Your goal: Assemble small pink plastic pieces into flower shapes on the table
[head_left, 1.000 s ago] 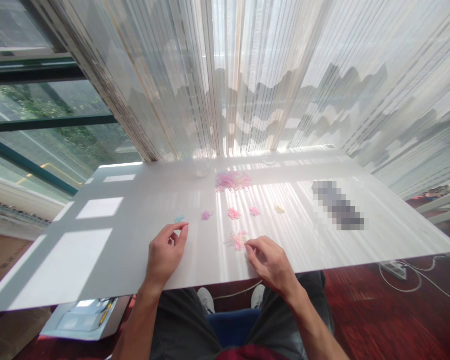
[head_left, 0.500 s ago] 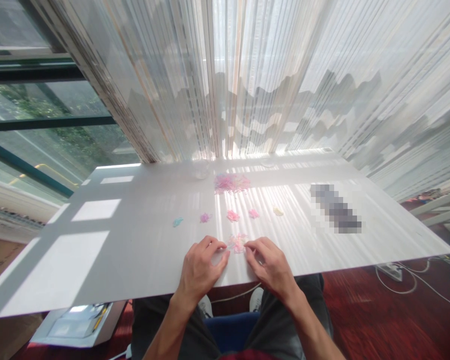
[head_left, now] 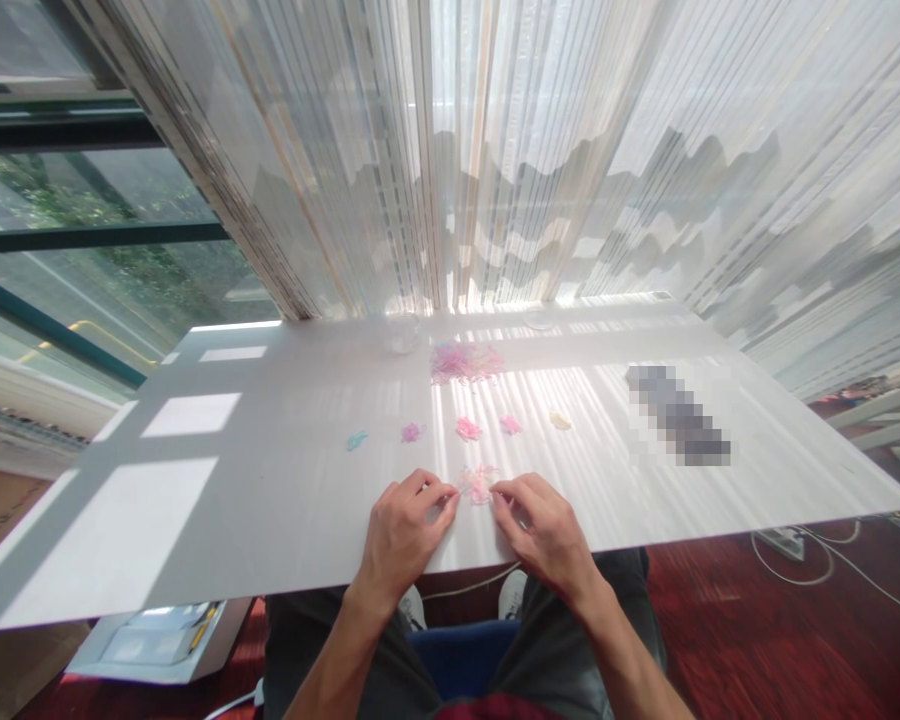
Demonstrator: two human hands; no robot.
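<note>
- Curtain [head_left: 345, 120], one, striped: hangs well beyond both hands.
- Table [head_left: 285, 480], one, white: spreads beneath and around both hands.
- Dark object, one, pixelated [head_left: 679, 415]: beyond and right of the right hand; I cannot identify it.
- Hands, two, bare. Left hand [head_left: 405, 525]: thumb and forefinger drawn close together. Right hand [head_left: 544, 520]: fingers curled, tips near one another. I cannot tell from my camera whether either pinches a strand.
- Large pile [head_left: 465, 362], one, mostly pink and purple strands: well beyond the hands, centred between them.
- Clear container [head_left: 403, 333], one: far beyond the left hand.
- Mixed pile [head_left: 478, 484], one, multicoloured: directly between the hands, right of the left fingertips and left of the right. Roughly round, I read no firm long axis. Right fingertips seem to meet its edge, left ones sit just beside; I judge the right marginally nearer.
- Small single-colour piles, five, in a row beyond the hands: blue pile [head_left: 357, 440], beyond and left of the left hand; purple pile [head_left: 413, 432], straight beyond it; coral pile [head_left: 468, 429], between the hands; pink pile [head_left: 511, 425], beyond the right fingertips; yellow pile [head_left: 560, 421], beyond the right hand.
- Strands: too fine for me to count.
</note>
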